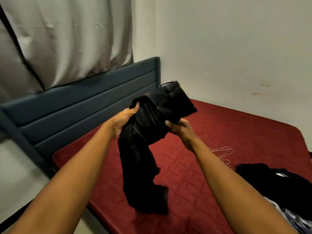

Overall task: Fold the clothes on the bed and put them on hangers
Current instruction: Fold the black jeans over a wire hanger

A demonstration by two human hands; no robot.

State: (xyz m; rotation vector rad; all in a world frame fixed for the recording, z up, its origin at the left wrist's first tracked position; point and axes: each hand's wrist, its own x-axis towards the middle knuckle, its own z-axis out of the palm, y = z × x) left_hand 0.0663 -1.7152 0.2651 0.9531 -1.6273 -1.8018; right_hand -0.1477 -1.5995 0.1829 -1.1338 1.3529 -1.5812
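Left hand (124, 119) and right hand (181, 128) gripping black trousers (148, 149), hem touching red bed (236, 129)

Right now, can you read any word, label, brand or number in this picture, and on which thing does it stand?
No text can be read.
The trousers show only seam stitching, no label.
The dark pile has a small white mark, too blurred to tell whether it is text.
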